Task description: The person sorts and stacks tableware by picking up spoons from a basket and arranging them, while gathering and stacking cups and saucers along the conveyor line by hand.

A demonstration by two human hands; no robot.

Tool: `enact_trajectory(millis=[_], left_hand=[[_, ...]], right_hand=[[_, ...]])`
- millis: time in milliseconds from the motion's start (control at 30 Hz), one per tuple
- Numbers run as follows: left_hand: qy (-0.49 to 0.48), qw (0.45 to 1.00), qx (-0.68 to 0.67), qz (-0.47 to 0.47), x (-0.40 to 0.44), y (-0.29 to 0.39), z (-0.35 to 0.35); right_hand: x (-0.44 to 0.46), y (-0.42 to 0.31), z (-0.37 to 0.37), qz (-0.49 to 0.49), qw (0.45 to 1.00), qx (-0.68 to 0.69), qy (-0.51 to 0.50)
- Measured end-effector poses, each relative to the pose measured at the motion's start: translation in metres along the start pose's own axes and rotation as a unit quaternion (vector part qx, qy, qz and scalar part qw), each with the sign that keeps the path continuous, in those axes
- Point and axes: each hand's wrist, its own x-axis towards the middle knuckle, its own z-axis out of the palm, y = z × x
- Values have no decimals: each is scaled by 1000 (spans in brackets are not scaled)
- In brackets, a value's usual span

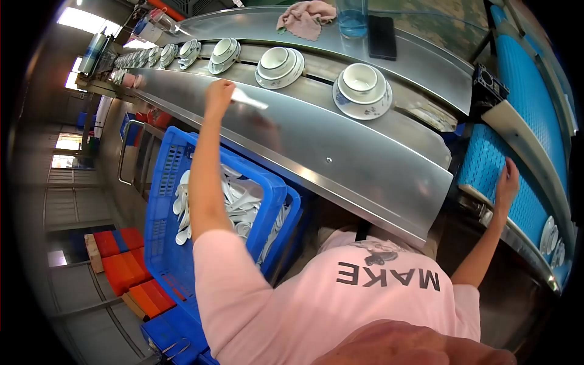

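Observation:
My left hand (pixel 219 96) is closed on the handle end of a white spoon (pixel 250 101), holding it over the steel ledge (pixel 304 140), near a row of stacked tableware. The closest stacks are a cup in a bowl on a plate (pixel 363 91), another such stack (pixel 280 67) and a smaller one farther along (pixel 224 55). Below my left arm, a blue basket (pixel 159 207) holds many loose white spoons (pixel 243 204). Off to the right, my right hand (pixel 507 185) has its fingers stretched out beside a blue conveyor belt (pixel 483 155); whether it touches the belt I cannot tell.
A pink cloth (pixel 306 19), a container of blue liquid (pixel 352 21) and a black phone-like slab (pixel 382 38) lie on the back ledge. More dishes (pixel 549 237) sit on the belt at right. Red and orange crates (pixel 125 267) stand at left.

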Motion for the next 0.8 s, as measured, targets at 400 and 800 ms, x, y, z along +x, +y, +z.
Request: enact_trajectory(millis=[400,800], left_hand=[[-46,995,57,-61,-100,25,-99],[-194,957,205,69,-243,26,-41]], right_hand=[[-32,72,-3,102,994,23,26],[-29,68,-8,112,992,44,-28]])
